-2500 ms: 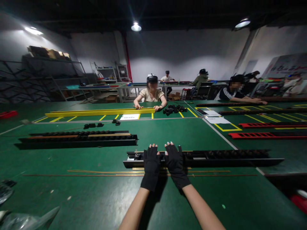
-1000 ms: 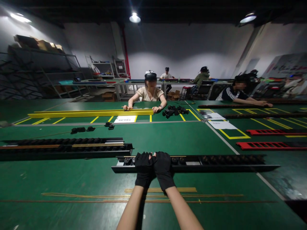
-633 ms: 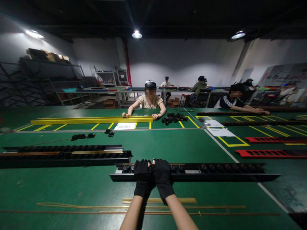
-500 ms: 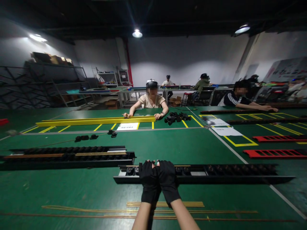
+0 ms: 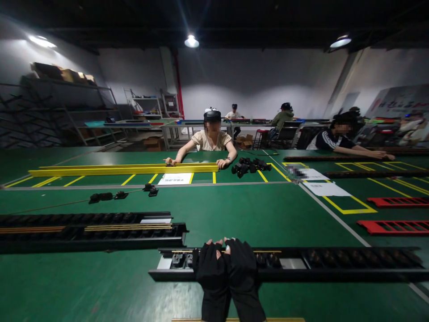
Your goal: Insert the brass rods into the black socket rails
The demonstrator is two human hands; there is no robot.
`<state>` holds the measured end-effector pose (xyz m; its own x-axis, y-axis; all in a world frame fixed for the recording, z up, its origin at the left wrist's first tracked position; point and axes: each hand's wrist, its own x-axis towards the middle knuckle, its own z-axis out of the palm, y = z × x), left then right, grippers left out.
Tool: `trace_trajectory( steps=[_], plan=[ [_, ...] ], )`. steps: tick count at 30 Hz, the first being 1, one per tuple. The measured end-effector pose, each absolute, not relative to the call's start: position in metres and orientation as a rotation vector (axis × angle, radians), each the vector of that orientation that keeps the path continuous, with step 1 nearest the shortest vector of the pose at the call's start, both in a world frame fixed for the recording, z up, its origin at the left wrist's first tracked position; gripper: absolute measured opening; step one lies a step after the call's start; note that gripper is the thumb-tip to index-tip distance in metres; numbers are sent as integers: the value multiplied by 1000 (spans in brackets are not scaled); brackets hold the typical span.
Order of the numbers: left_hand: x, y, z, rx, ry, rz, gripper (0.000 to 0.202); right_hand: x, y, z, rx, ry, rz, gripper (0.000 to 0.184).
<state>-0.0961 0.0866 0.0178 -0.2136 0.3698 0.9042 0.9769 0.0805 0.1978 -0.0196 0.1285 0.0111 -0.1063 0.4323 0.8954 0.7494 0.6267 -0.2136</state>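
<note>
A long black channel (image 5: pixel 335 273) lies across the table in front of me, with several black roller-like pieces (image 5: pixel 268 259) seated in it. Along its far side runs a thin brass rod (image 5: pixel 182 251). My left hand (image 5: pixel 211 268), in a black fingerless glove, rests over the channel with bent fingers. Right beside it, touching, my right hand (image 5: pixel 241 268) wears the same kind of glove and is curled over the channel too. The fingertips are at the far edge, near the line of the rod. What the fingers press or grip is hidden beneath the gloves.
More filled black channels (image 5: pixel 100 243) lie at left, with brass rods on top. Further brass rods (image 5: pixel 284 319) show at the bottom edge. Across the table a person (image 5: pixel 211 138) handles a yellow rail (image 5: pixel 127 171). Red slotted pieces (image 5: pixel 395 227) lie at right.
My view has tilted down and moved closer, so the near brass rods have mostly left the picture. Both hands stay on the channel. The person opposite has moved one hand left along the yellow rail.
</note>
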Motion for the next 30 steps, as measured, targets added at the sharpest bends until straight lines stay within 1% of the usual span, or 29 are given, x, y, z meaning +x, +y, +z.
trace_trajectory(
  steps=[6,12,18,22,30],
  plan=[
    [-90,87,27,-1297,-1781,-1170,33,9,122,21,-980,-1941,-420,39],
    [-91,85,26,-1357,-1783,-1222,32,13,119,15,-985,-1886,-359,37],
    [-90,83,25,-1369,-1826,-1197,32,19,116,17,-1080,-1852,-327,41],
    [-89,84,25,-1387,-1837,-1196,29,25,119,14,-1044,-1821,-285,40],
    [-89,84,30,-1365,-1823,-1206,30,38,127,13,-1050,-1816,-337,39]
  ],
)
